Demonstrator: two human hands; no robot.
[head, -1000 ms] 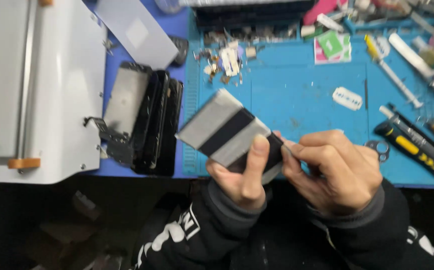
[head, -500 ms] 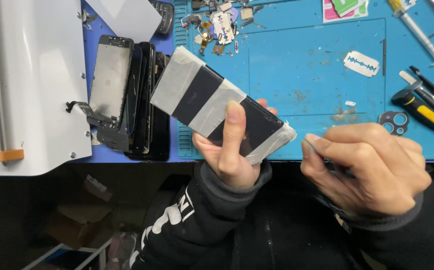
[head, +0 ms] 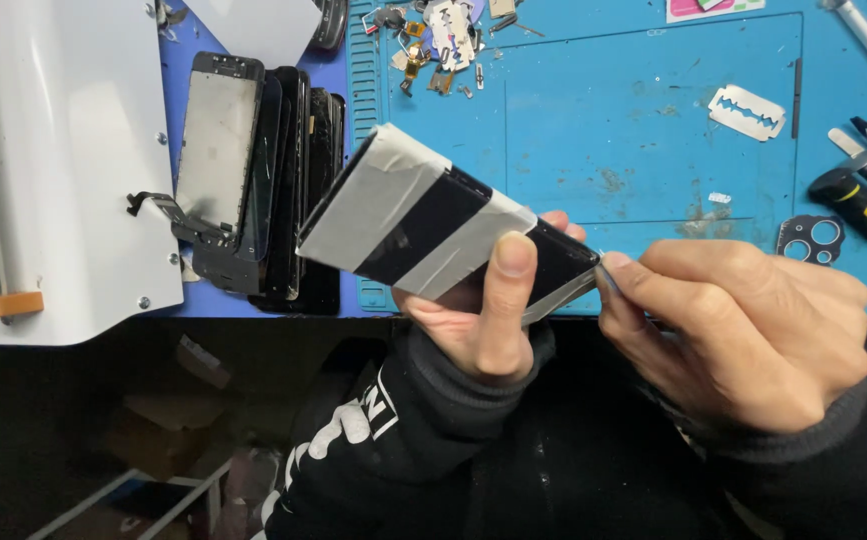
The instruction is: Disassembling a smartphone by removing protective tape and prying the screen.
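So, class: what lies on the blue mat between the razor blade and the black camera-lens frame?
In the head view, only a tiny white scrap lies between the razor blade and the black lens frame; otherwise bare blue mat.

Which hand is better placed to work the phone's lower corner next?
Right, probably. The right hand has its fingertips pinched at the taped phone's lower corner, while the left hand grips the body.
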